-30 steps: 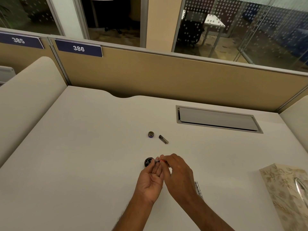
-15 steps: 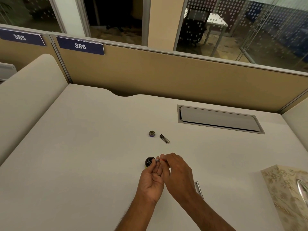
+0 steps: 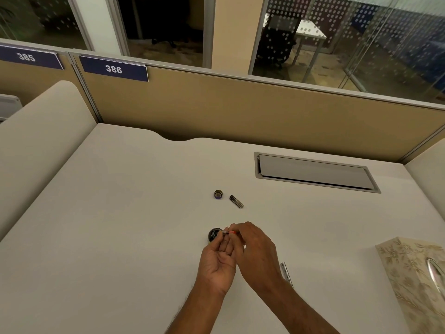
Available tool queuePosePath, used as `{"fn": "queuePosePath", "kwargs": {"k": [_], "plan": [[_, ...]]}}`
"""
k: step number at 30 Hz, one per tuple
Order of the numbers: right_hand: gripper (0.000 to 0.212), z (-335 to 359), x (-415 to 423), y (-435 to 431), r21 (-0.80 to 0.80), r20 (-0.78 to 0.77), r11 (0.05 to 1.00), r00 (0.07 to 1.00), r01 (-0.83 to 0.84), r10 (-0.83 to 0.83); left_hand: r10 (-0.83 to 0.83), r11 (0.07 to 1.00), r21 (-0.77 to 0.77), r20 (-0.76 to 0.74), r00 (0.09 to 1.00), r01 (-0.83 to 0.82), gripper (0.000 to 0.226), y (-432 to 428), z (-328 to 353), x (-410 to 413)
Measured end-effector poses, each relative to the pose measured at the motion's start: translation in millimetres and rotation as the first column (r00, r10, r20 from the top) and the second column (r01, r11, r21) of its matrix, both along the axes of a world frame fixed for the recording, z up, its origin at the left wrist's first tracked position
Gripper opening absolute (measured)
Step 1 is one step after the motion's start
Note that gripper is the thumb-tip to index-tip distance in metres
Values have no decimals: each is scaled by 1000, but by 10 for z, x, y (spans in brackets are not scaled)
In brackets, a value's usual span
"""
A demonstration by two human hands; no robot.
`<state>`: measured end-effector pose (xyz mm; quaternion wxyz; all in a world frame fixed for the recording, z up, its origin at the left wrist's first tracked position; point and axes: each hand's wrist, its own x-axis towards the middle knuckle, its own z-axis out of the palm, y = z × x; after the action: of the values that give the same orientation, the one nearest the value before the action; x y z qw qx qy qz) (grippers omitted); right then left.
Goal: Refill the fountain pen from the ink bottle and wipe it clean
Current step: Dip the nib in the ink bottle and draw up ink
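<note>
A small dark ink bottle (image 3: 213, 235) stands uncapped on the white desk, just beyond my fingertips. My left hand (image 3: 218, 263) and my right hand (image 3: 256, 253) meet over it, both pinching a thin pen part (image 3: 228, 232) with a silver end and a red-orange band. Its silver end points toward the bottle's mouth. The bottle's round cap (image 3: 218, 194) lies farther back. A short dark pen section (image 3: 237, 201) rests to the right of the cap. A silver pen piece (image 3: 286, 273) lies partly hidden behind my right wrist.
A floral tissue box (image 3: 416, 280) sits at the desk's right front edge. A grey cable hatch (image 3: 315, 173) is set into the desk at the back right. A tan partition (image 3: 240, 112) closes off the far edge, and padded side panels flank the desk.
Both hands stay together over the ink bottle with the pen part between them. Only small finger shifts and a slight camera tilt show.
</note>
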<state>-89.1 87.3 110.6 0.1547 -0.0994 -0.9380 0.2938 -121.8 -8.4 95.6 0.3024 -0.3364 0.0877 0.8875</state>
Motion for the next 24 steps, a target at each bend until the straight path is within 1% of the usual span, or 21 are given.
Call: {"fn": "queuePosePath", "kwargs": {"k": [4, 7, 15, 19, 22, 24], "plan": [[7, 24, -24, -10, 43, -13, 999, 1000, 5, -4, -9, 1000, -3, 0, 1000, 9, 21, -5, 13, -1], [11, 37, -50, -11, 59, -7, 998, 1000, 13, -13, -18, 1000, 12, 3, 1000, 18, 23, 3, 0, -3], [9, 13, -42, 11, 7, 3, 1000, 1000, -23, 23, 5, 1000, 7, 21, 1000, -5, 22, 15, -29, -12], [13, 49, -44, 2, 41, -8, 999, 1000, 0, 0, -19, 1000, -6, -1, 1000, 19, 26, 23, -74, -13], [8, 52, -37, 16, -13, 12, 999, 999, -47, 47, -19, 1000, -2, 2, 1000, 19, 27, 17, -94, -5], [12, 45, -41, 26, -48, 22, 994, 995, -99, 100, -8, 1000, 0, 15, 1000, 8, 25, 21, -90, -8]]}}
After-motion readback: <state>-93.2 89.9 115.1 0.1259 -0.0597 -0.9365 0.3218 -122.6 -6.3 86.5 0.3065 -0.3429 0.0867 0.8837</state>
